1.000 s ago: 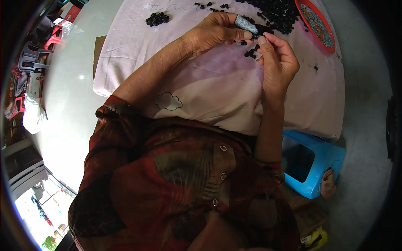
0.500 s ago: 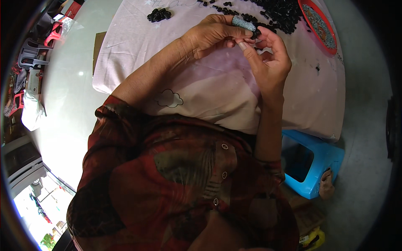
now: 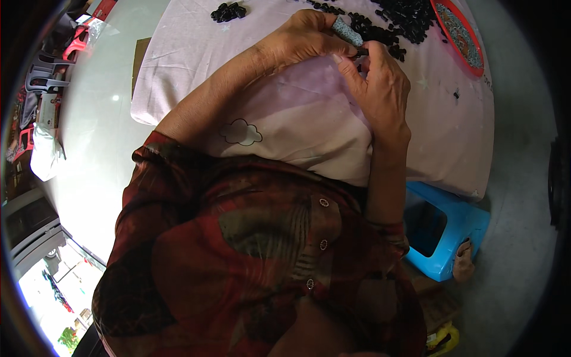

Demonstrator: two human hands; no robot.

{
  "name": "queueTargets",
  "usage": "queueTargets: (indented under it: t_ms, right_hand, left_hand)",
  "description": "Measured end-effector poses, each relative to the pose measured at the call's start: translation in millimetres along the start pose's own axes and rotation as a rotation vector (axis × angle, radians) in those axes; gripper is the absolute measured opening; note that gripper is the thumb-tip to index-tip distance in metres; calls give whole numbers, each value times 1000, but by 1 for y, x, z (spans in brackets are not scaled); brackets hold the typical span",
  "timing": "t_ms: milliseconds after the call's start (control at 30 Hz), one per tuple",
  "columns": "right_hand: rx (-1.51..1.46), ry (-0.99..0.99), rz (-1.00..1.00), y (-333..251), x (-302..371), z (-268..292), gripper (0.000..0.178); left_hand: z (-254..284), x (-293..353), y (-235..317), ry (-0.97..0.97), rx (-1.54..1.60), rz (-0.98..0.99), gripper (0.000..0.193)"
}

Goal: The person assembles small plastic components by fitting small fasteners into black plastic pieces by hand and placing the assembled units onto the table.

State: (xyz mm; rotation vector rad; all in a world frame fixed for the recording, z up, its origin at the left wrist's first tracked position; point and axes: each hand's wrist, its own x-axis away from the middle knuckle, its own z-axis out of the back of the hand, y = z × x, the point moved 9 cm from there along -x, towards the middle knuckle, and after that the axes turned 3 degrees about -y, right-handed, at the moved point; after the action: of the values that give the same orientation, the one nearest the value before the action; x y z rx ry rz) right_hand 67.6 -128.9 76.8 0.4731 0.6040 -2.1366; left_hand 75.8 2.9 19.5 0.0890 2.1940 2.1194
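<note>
My left hand (image 3: 306, 43) is over the far part of the cloth-covered table, its thumb and fingers closed in a pinch. A grey speckled wrap (image 3: 347, 31) covers one of its fingertips. Opposite it, my right hand (image 3: 383, 89) also pinches. Between both sets of fingertips is a small black plastic piece (image 3: 361, 52), partly hidden by the fingers. Just beyond my hands lie many loose black pieces (image 3: 407, 19). A smaller heap of black pieces (image 3: 228, 12) sits farther left on the cloth.
A red tray (image 3: 479, 69) of small metal parts stands at the far right. One tiny part (image 3: 456, 94) lies alone on the pink cloth (image 3: 297, 113). Below the table's right side is a blue plastic stool (image 3: 458, 220). Grey chairs (image 3: 47, 74) stand along the left.
My right hand has turned, its fingers closing in toward the thumb at the black piece. My left hand has shifted slightly up and left. The view has moved a little.
</note>
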Motion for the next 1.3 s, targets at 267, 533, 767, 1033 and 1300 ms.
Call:
queueTargets:
  t_ms: [267,533,767,1033,1300]
  right_hand:
    - [-20,-240,-85,1,4,-26,47]
    - [-25,-141,-51,-3,2,-11,46]
    - [-9,-208,-13,-9,4,-22,41]
    - [-128,-263,24,-18,6,-31,40]
    - [-89,-308,62,-23,6,-34,42]
  left_hand:
    - [-7,2,1,-159,175,-51,16]
    - [0,9,-2,-56,195,67,17]
    - [2,7,-1,-143,47,-25,15]
    - [1,14,-5,-208,11,25,12]
    - [3,26,-4,-133,65,50,14]
